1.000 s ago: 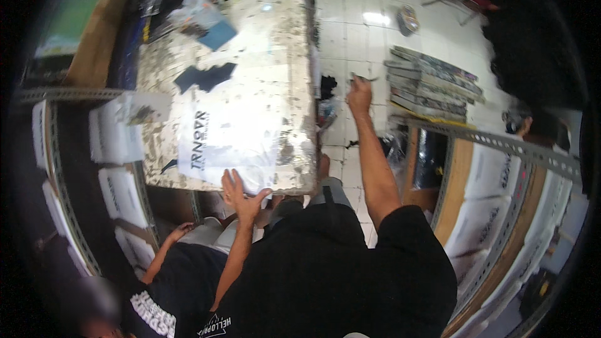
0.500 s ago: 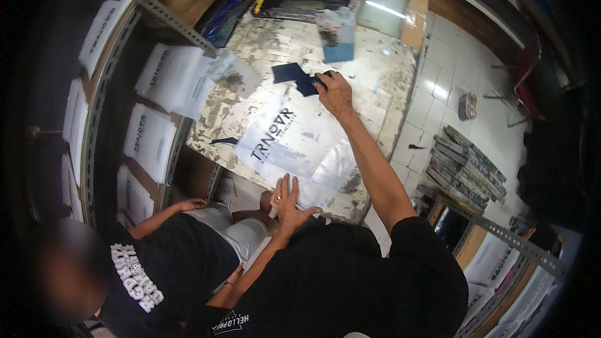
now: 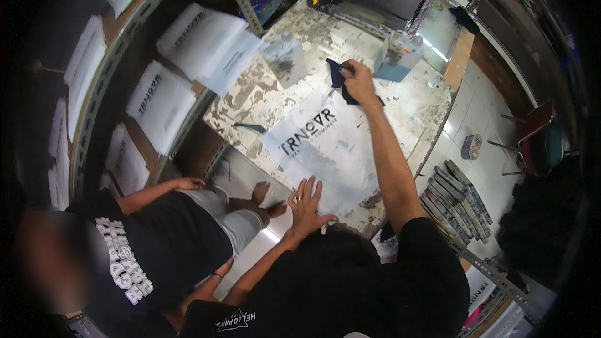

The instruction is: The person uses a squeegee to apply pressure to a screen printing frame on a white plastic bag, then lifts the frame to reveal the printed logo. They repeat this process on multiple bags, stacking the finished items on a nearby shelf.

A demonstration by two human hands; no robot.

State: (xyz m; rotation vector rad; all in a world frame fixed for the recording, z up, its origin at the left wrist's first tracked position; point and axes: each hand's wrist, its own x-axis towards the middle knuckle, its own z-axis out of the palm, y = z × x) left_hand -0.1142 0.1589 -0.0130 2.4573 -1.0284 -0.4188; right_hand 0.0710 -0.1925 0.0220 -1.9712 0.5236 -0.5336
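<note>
A white printed plastic bag (image 3: 338, 156) lies flat on the worn, paint-flaked table (image 3: 419, 112). My left hand (image 3: 307, 209) rests on the bag's near edge, fingers spread, a ring on one of them. At the bag's far side, my right hand (image 3: 360, 81) pinches a dark navy cloth (image 3: 335, 74) against the tabletop; part of the cloth hides under the fingers. Just right of that hand stands a translucent container (image 3: 397, 56) with bluish contents. A second cloudy container (image 3: 283, 59) stands to the left. By the bag's left corner lies a small dark strip (image 3: 250, 127).
A metal rack (image 3: 181, 109) holding stacks of printed white bags (image 3: 159, 106) runs along the left. A co-worker in a black shirt (image 3: 169, 238) sits close on my left. Dark framed screens (image 3: 382, 0) lie at the table's far end. Stacked slats (image 3: 457, 203) and a chair (image 3: 532, 138) are right.
The view has shifted, so the table sits further right. My right hand has lifted and bunched part of the navy cloth. My left hand stays on the bag's near edge.
</note>
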